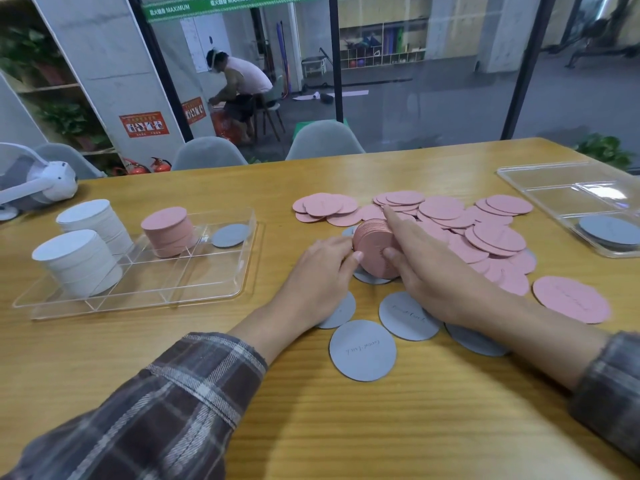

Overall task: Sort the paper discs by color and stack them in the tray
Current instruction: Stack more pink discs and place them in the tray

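Both hands meet at the table centre on one bundle of pink round paper discs (375, 249), which is stood on edge. The left hand (322, 271) grips its left side with curled fingers, thumb tip against the near face. The right hand (427, 271) holds the right side, thumb on the near face and forefinger laid straight along the top edge. The bundle rests over a grey-blue paper disc lying flat on the light wooden table (346, 427). Behind and right of the hands lies a loose heap of pink paper discs (450, 216), overlapping, with a single pink disc (571, 303) apart to its near right. Further flat grey-blue discs (362, 349) lie near the wrists, partly under the forearms. To the left stands a clear plastic divided tray (242, 289). Its left end holds two stacks of white paper discs (79, 261), one nearer and one farther. A far middle compartment holds a stack of pink discs (169, 230), and the far right compartment a low grey-blue pile (230, 234). A second clear plastic tray (554, 181) sits at the far right of the table, with grey-blue discs (609, 230) in its near end. A white appliance (41, 181) stands at the far left edge. Plaid sleeves (156, 410) cover both forearms.
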A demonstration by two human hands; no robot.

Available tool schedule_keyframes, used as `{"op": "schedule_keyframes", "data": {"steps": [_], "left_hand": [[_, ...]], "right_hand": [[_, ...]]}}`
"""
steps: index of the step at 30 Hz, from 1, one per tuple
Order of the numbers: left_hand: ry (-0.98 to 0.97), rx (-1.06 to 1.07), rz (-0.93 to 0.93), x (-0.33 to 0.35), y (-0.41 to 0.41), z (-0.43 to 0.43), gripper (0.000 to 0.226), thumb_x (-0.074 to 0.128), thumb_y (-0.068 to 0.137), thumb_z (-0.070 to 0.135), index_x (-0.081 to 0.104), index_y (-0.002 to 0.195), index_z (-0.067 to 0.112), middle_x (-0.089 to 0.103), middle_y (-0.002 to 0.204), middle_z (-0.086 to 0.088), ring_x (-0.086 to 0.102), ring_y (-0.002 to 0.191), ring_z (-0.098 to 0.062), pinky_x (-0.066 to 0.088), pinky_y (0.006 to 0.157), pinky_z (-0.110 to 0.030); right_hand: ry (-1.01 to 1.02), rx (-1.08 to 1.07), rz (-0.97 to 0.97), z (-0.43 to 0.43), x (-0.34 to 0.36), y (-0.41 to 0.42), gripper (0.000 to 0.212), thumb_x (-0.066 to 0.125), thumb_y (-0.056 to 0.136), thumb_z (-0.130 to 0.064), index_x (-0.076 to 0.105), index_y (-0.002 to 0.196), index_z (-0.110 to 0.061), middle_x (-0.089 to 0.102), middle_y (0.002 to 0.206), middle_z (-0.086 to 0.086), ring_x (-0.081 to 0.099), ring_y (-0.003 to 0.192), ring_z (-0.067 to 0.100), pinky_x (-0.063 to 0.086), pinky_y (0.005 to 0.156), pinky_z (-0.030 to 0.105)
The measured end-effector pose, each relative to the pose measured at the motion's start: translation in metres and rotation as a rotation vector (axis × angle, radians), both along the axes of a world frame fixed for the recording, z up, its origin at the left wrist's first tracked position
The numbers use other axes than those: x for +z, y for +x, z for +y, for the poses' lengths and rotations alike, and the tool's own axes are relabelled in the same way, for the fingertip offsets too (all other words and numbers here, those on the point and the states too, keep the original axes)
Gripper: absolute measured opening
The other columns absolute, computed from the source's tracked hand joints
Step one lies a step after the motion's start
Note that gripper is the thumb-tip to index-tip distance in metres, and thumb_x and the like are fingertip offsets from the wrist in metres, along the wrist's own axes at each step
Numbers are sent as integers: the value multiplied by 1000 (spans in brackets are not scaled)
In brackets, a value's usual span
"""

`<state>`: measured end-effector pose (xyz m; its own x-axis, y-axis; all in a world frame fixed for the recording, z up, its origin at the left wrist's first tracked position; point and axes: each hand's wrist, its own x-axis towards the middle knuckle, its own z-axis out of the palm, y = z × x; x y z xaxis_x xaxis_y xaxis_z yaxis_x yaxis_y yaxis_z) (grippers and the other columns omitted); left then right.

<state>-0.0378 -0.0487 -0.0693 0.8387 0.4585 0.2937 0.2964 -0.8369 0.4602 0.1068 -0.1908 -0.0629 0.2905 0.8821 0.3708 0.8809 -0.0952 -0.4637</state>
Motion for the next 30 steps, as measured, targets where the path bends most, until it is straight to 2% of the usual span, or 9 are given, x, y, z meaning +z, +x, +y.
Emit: {"op": "schedule_keyframes", "data": {"steps": [4, 6, 10, 14, 16, 20, 23, 25, 30], "left_hand": [[124, -5, 17, 0, -1, 0, 46, 25, 104, 47, 57, 94, 16, 62, 98, 6, 56, 96, -23, 47, 91, -48], [161, -10, 23, 3, -2, 0, 38, 25, 105, 44, 49, 88, 21, 58, 92, 6, 55, 95, -24, 48, 90, -48], [168, -33, 58, 7, -4, -5, 43, 25, 106, 43, 56, 90, 17, 59, 93, 8, 57, 97, -24, 48, 91, -48], [133, -42, 62, 8, -4, -3, 39, 50, 107, 37, 65, 133, 12, 66, 137, -1, 54, 130, -24, 43, 110, -45], [142, -58, 48, 9, -4, -3, 43, 58, 105, 33, 61, 142, 12, 61, 145, -1, 50, 136, -21, 40, 113, -40], [70, -94, 21, 9, 3, -6, 37, 67, 100, 35, 70, 131, 15, 66, 134, 3, 54, 127, -17, 39, 107, -28], [59, -52, -11, 9, 10, -10, 48, 69, 89, 59, 76, 118, 22, 69, 119, 9, 58, 116, -14, 47, 102, -37], [62, -11, -28, 10, 16, -13, 58, 65, 78, 73, 77, 112, 27, 68, 108, 11, 60, 106, -12, 52, 95, -41], [34, 33, -40, 12, 25, -22, 71, 64, 67, 83, 75, 111, 28, 65, 103, 13, 62, 100, -12, 54, 90, -41]], "right_hand": [[-13, -16, -49, -5, 6, 3, 54, 43, 105, -26, 26, 156, -15, 51, 140, 5, 47, 127, 21, 38, 103, 31], [-15, -4, -45, -8, 11, 4, 47, 45, 105, -26, 36, 149, -14, 56, 135, 3, 51, 118, 18, 36, 94, 25], [1, -5, -36, -13, 21, 7, 35, 48, 104, -21, 47, 138, -12, 61, 109, -2, 47, 92, 9, 30, 75, 20], [1, -63, 15, -18, 24, 19, 30, 50, 103, -24, 51, 133, -16, 53, 88, -19, 49, 76, 3, 35, 67, 13], [27, -86, 27, -20, 25, 22, 30, 51, 103, -25, 52, 132, -17, 60, 91, -12, 53, 78, 8, 34, 65, 19], [70, -135, 48, -25, 30, 31, 29, 52, 103, -25, 53, 130, -15, 65, 94, -3, 54, 82, 17, 33, 65, 23], [70, -174, 52, -32, 31, 37, 31, 52, 103, -26, 53, 132, -15, 61, 91, -7, 52, 79, 14, 34, 64, 15], [63, -188, 64, -37, 29, 42, 34, 52, 103, -25, 52, 135, -13, 64, 95, 0, 52, 78, 16, 31, 62, 21], [86, -213, 74, -42, 28, 47, 40, 52, 103, -25, 49, 142, -17, 62, 95, -2, 55, 82, 17, 31, 66, 24]]}}
